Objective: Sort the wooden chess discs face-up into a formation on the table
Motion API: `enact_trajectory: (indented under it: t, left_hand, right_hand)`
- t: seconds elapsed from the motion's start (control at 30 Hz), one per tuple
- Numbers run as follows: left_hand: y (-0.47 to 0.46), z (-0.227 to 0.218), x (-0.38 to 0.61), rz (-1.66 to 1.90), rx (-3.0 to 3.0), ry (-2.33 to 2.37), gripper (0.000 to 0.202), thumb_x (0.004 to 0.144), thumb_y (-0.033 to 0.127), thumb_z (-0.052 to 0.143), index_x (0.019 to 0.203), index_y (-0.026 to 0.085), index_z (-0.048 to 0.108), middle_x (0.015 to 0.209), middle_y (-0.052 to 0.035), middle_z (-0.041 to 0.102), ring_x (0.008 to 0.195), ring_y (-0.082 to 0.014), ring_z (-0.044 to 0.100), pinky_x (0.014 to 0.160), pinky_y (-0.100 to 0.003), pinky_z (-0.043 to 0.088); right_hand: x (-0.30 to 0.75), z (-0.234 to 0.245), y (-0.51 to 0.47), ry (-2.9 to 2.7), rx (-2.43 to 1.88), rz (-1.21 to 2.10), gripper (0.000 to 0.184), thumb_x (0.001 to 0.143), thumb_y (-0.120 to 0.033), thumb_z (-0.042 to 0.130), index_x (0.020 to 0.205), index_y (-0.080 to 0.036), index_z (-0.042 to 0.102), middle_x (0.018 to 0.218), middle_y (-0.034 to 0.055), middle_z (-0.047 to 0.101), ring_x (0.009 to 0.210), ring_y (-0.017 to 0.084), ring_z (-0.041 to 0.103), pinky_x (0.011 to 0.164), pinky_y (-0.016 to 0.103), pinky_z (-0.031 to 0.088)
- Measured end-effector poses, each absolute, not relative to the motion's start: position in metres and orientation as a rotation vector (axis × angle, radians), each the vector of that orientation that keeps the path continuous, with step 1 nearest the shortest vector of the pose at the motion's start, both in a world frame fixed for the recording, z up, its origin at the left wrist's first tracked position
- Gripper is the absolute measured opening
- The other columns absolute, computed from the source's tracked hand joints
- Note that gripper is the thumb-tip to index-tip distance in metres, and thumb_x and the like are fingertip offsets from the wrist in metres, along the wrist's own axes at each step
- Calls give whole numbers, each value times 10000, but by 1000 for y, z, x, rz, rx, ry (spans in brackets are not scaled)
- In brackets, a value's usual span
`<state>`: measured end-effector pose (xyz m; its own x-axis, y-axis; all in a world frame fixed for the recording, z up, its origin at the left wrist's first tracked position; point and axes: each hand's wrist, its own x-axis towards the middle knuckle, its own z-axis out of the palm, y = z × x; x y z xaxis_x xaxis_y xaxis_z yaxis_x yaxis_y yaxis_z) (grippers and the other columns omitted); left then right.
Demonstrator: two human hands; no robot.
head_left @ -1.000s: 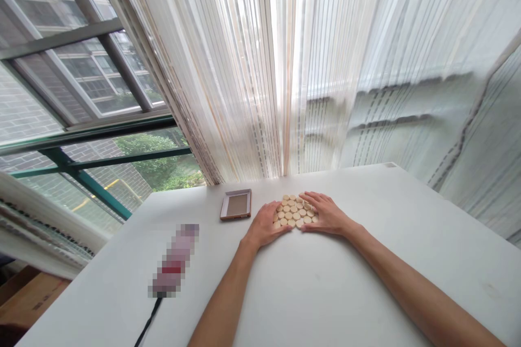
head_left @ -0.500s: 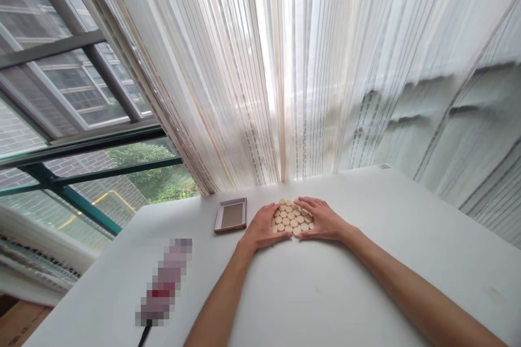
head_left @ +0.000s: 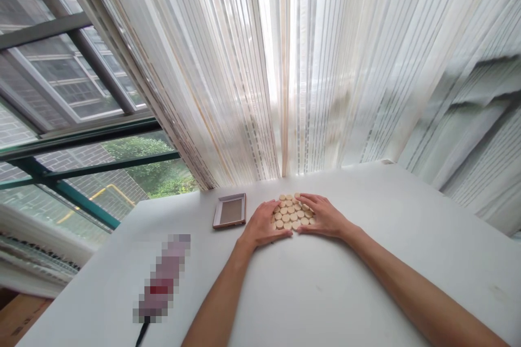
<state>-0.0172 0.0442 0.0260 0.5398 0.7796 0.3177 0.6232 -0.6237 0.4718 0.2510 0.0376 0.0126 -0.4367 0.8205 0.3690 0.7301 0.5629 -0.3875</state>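
Note:
A cluster of small round wooden discs [head_left: 291, 214] lies flat on the white table, packed closely together. My left hand [head_left: 264, 223] curves against the left side of the cluster, with the thumb along its near edge and the fingers apart from the thumb. On the other side, my right hand [head_left: 321, 216] cups the right edge in the same way, fingers stretched toward the far side. The two thumb tips almost meet in front of the discs. Both hands partly cover the outermost discs. Neither hand lifts a disc off the table.
A shallow box or tray [head_left: 230, 211] with a brown inside sits left of my left hand. Nearer on the left lies a blurred-out purple object [head_left: 160, 282] with a black cord. A sheer striped curtain [head_left: 260, 92] hangs behind the white table [head_left: 309, 293], beside an open window.
The discs at the far side have shifted slightly, and my right fingers sit a little differently on the far right edge. The view has tilted slightly. My left hand keeps its place.

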Motion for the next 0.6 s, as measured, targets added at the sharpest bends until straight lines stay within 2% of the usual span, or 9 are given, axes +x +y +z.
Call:
enact_trajectory:
  t: [0.23,0.6]
  left_hand:
    - [42,28,-17,747,2474,1146,974,589,667,800,1392,221,475,1385,-141,551,1310,-357,484,1136,-540,355]
    - [42,25,-17,753,2489,1191,943,621,689,768,1386,216,484,1389,-149,543,1309,-350,476,1128,-535,353]
  right_hand:
    - [252,13,34,-2218,-1241,227,920,656,-752,698,1425,-304,467,1336,116,534,1228,344,495,1049,497,420]
    - [252,11,35,-2225,-1234,198,863,675,-737,692,1404,-323,490,1313,106,548,1225,348,492,1044,505,415]
